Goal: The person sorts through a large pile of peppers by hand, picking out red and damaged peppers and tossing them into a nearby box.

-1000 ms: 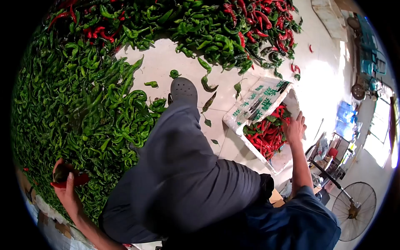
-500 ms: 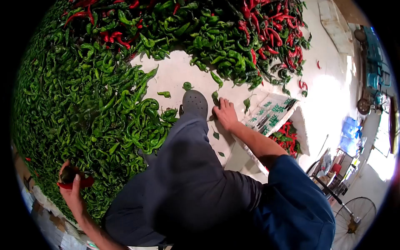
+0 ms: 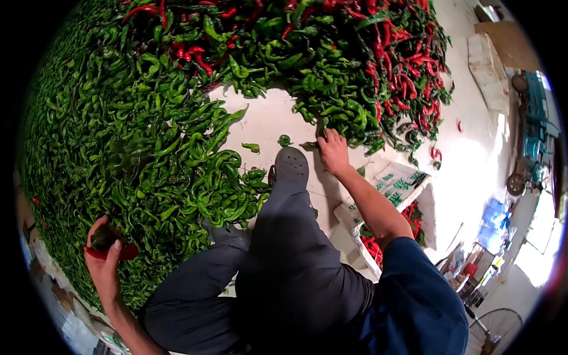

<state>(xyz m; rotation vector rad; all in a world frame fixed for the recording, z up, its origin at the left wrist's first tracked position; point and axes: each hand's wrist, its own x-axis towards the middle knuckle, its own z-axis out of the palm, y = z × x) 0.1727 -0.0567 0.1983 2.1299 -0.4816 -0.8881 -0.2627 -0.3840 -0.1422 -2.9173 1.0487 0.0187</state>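
My left hand (image 3: 105,260) is at the lower left, over the edge of the green heap, with its thumb and fingers closed around a red chili pepper (image 3: 123,252) and a dark pepper (image 3: 103,238). On the pale floor, my right hand (image 3: 334,155) reaches to the near edge of the mixed heap. Its bent fingers are at a green chili pepper (image 3: 322,126), partly covered by the fingertips. Just left of those fingers lies a dark green pepper (image 3: 308,145). Two more loose green peppers (image 3: 251,147) rest near my shoe.
A large heap of green chili peppers (image 3: 136,154) spreads across the left. Red peppers (image 3: 408,89) mix in at the upper right. A white foam box (image 3: 431,207) with red peppers stands by my right forearm. My grey clog (image 3: 291,165) is on the floor. A bicycle wheel (image 3: 497,331) shows lower right.
My right hand has moved forward from the bare floor to the heap's edge. My left hand keeps hold of its peppers. The view has shifted, so the floor and heaps appear lower and further right.
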